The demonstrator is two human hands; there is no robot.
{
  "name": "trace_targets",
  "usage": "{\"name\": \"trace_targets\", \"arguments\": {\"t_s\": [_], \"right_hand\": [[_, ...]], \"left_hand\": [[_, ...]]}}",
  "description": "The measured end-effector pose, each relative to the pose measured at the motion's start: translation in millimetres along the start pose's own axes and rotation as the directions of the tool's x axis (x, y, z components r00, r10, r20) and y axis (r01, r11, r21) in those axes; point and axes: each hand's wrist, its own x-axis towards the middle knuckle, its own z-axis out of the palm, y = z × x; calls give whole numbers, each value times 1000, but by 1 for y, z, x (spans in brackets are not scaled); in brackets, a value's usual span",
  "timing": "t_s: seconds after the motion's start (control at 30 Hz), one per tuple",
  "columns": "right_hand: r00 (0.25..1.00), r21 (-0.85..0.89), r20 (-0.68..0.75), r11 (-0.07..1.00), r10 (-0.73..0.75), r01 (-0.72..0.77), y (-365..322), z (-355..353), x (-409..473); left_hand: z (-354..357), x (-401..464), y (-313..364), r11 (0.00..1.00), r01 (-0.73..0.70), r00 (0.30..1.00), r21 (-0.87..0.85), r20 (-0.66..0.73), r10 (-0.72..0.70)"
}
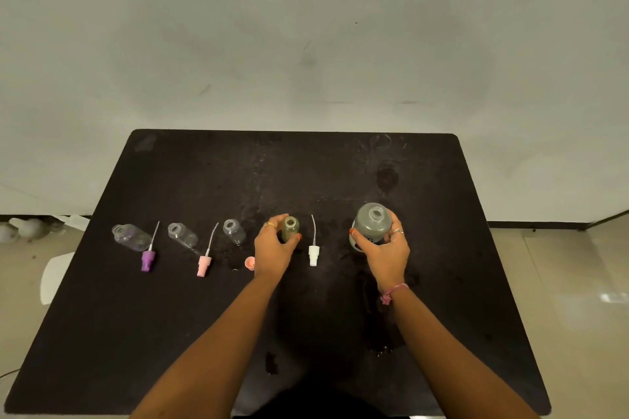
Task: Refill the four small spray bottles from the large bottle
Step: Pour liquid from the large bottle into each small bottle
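On the black counter (pixel 204 316) the left hand (pixel 272 247) grips a small bottle (pixel 290 229), fingers and thumb curled round its sides; the bottle stands upright, uncapped, and looks filled with greenish-grey liquid. The right hand (pixel 386 248) grips the large bottle (pixel 372 224), fingers wrapped round its body from the near side; it too stands upright with an open neck and holds grey liquid. Between the two hands lies a white sprayer (pixel 313 253), its thin tube pointing away from the person, touching neither bottle. Left of the held bottle stand three clear bottles in a row, all uncapped and apparently without liquid: the third bottle (pixel 235 231) just beside the left hand, the second bottle (pixel 182 235) further left, and the first bottle (pixel 131 236) at the far left. A pink sprayer (pixel 204 265) lies between the second and third bottles, and a purple sprayer (pixel 148 260) lies between the first and second, each with its tube pointing away. An orange cap (pixel 249 262) peeks out just beside the left wrist. The counter shows wet patches and droplets around the middle and near edge.
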Motion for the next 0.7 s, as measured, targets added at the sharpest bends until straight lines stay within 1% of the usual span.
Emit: {"name": "trace_targets", "arguments": {"t_s": [0.13, 0.3, 0.5, 0.7], "right_hand": [[1000, 5, 1, 1000, -6, 6, -5, 1, -3], [1000, 21, -6, 1000, -12, 12, -8, 3, -7], [995, 5, -4, 995, -101, 101, -34, -1, -6], [983, -24, 2, 982, -185, 185, -71, -7, -3]], "left_hand": [[-9, 0, 10, 998, -24, 999, -64, -27, 22], [-20, -6, 30, 983, -97, 993, -155, -88, 84], [-38, -19, 66, 953, -215, 971, -214, -151, 185], [-56, -28, 108, 905, -312, 947, -290, -172, 272]]}}
